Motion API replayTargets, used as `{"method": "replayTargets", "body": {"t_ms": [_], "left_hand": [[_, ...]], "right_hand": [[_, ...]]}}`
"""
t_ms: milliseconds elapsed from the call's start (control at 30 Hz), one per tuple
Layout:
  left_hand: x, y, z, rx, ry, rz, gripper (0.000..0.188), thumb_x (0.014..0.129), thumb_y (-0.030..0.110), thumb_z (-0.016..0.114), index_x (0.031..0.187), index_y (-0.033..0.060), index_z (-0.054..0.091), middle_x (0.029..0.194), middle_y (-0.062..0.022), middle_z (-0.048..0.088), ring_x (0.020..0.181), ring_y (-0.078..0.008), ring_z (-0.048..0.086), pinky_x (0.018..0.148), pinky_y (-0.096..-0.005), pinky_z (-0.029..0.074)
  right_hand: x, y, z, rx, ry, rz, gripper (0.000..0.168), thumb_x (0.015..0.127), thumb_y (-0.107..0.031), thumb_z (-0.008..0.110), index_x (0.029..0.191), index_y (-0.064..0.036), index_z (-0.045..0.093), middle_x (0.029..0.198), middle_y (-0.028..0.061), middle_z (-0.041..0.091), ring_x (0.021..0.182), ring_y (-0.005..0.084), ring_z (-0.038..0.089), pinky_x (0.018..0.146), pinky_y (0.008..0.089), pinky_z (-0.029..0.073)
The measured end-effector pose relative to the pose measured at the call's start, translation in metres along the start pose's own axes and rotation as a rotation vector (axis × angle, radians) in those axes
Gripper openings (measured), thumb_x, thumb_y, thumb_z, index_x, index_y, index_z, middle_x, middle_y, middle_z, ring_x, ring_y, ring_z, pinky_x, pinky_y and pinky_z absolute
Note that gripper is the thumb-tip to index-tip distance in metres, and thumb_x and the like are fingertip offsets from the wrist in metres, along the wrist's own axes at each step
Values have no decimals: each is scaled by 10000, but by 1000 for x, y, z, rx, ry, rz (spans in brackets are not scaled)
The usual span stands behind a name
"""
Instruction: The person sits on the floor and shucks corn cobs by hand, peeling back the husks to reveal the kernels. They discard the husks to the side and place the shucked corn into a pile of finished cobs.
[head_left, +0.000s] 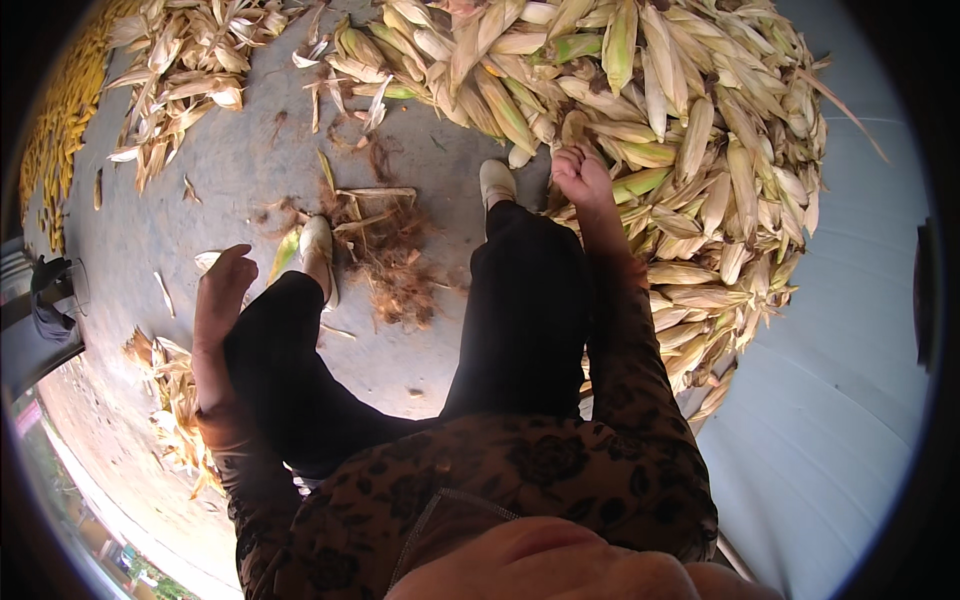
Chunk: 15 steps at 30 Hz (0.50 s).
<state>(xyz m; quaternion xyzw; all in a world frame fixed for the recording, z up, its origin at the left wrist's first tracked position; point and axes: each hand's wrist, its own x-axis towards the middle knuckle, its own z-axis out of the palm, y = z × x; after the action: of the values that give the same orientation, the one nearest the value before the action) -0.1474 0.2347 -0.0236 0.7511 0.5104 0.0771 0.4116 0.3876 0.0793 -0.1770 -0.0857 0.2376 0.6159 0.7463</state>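
My left hand (227, 281) is beside my left knee, fingers loosely extended and nothing seen in it. A pale piece of husk (208, 259) lies on the floor just past it. My right hand (583, 177) is curled at the near edge of a large heap of unhusked corn ears (697, 142). Right at its knuckles is a dry-husked ear (574, 129); whether the fingers grip it cannot be made out. Brown corn silk (397, 262) lies in a tangle on the floor between my shoes.
Stripped husks (191, 82) form a pile at the upper left, with another pile (176, 405) at the lower left. Husked yellow cobs (64, 135) cover the far left floor. A pale wall (847, 315) stands right of the heap. A dark cloth or bag (51, 300) hangs at the left edge.
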Motion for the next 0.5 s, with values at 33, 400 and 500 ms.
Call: {"method": "replayTargets", "body": {"t_ms": [33,400,500], "left_hand": [[-3,-3,1,-16,2,3,275,872,46,550,1138,-22,550,829,-60,623,775,-118,581,721,-259,471],[-12,-31,9,-108,54,-51,356,840,139,587,1168,0,567,780,-72,641,708,-117,586,650,-257,470],[-16,-35,5,-91,54,-81,359,839,151,591,1165,2,569,781,-71,639,703,-115,585,636,-257,470]], "right_hand": [[-18,29,39,-324,-188,-51,259,974,-198,406,732,-105,410,580,-58,284,466,95,258,414,235,237],[-76,47,129,-1378,344,-599,290,1003,-203,351,742,-96,420,532,-41,292,417,82,225,350,238,200],[-61,16,40,-1167,367,-420,289,973,-275,418,720,-137,405,507,-55,258,401,87,241,352,262,202]]}}
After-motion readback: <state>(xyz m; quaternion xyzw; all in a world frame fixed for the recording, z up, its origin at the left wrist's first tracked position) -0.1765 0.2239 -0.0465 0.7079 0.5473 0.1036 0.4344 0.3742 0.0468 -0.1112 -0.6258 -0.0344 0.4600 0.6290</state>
